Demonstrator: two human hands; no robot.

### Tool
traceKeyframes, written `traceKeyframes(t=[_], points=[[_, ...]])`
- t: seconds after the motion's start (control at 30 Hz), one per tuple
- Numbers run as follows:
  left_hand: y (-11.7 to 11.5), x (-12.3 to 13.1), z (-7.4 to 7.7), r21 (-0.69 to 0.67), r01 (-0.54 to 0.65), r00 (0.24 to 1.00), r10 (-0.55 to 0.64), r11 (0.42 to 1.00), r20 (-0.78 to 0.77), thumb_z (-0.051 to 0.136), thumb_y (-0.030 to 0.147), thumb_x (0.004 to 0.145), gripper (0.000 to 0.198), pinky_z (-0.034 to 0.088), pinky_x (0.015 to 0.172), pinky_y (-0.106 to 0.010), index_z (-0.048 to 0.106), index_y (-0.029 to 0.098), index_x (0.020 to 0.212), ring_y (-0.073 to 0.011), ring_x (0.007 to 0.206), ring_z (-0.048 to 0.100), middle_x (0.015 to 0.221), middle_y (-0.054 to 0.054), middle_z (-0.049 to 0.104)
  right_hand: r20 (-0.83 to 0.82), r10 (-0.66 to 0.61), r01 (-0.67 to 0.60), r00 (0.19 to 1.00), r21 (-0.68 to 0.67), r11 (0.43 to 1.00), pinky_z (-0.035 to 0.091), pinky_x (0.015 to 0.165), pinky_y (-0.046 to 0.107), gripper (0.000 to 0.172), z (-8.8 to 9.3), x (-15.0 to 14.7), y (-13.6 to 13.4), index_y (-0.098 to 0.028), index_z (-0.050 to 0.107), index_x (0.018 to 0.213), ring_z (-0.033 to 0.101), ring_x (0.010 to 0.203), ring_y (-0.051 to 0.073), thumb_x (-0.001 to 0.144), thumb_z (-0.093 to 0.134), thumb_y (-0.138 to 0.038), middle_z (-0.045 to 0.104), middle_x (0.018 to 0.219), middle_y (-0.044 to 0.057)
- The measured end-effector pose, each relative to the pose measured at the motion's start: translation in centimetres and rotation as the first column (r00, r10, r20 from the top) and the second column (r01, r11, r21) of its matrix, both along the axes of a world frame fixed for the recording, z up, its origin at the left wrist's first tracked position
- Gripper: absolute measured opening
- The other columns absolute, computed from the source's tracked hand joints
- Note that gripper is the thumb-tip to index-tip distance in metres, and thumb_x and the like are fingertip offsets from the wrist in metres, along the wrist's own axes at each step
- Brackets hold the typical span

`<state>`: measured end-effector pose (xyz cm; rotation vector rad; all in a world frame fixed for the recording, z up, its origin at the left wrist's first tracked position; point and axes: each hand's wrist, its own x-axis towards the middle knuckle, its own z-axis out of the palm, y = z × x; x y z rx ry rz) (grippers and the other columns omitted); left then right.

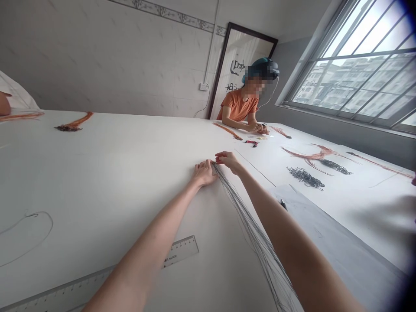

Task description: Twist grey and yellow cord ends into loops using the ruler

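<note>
On the white bench (136, 164) | pinned gray strands (243, 211) at one end with curled left hand (204, 173) | held half-bent right hand (230, 162) just beside | could not tell if gripping

Grey strands (250, 223) lead from my grip (204, 173) over a white table (113, 173). Nearer me and left of that grip, a clear ruler (186, 250) bears dark ticks. Right of my grip I see dark-grey heaps (304, 177) by coppery wires (322, 152); beyond it, red-and-black pliers (251, 142), an orange shirt (239, 105) (the loudest colour before me) and a pale wall (130, 56) with a grey patterned border (172, 13).
</note>
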<state>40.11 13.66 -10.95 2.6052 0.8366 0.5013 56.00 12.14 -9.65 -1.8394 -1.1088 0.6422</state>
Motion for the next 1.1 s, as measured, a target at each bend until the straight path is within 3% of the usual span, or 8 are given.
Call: traceKeyframes(t=[0.27,0.7,1.1], points=[[0.1,-0.1,0.1,-0.047,-0.004,0.998,0.006,0.999,0.059,0.054,0.032,0.087,0.039,0.040,0.096,-0.050,0.047,0.016,0.122,-0.0260,0.115,0.047,0.128,-0.011,0.046,0.106,-0.037,0.038,0.994,-0.007,0.999,0.052,0.074,0.034,0.025,0.0,0.1,-1.3,-0.013,0.055,0.108,0.059,0.087,0.016,0.089,0.052,-0.029,0.058,0.105,0.007],[0.3,-0.6,0.2,-0.108,-0.064,0.990,0.077,0.992,0.117,0.051,0.032,0.089,0.031,0.046,0.089,-0.043,0.052,0.015,0.115,-0.0219,0.105,0.053,0.118,-0.010,0.053,0.366,0.122,-0.055,0.923,-0.189,0.980,0.050,0.080,0.037,0.023,0.4,-1.0,-0.1,-0.014,0.057,0.105,0.058,0.093,0.017,0.089,0.053,-0.029,0.058,0.107,0.007],[0.7,-0.3,-0.2,-0.041,0.028,0.994,-0.023,0.999,0.105,0.051,0.031,0.089,0.025,0.041,0.095,-0.045,0.056,0.017,0.109,-0.0220,0.111,0.050,0.121,-0.009,0.052,0.259,0.287,-0.190,0.922,-0.342,0.920,0.052,0.071,0.031,0.025,2.4,-0.1,0.3,-0.015,0.055,0.110,0.059,0.082,0.014,0.089,0.051,-0.028,0.059,0.102,0.006]])
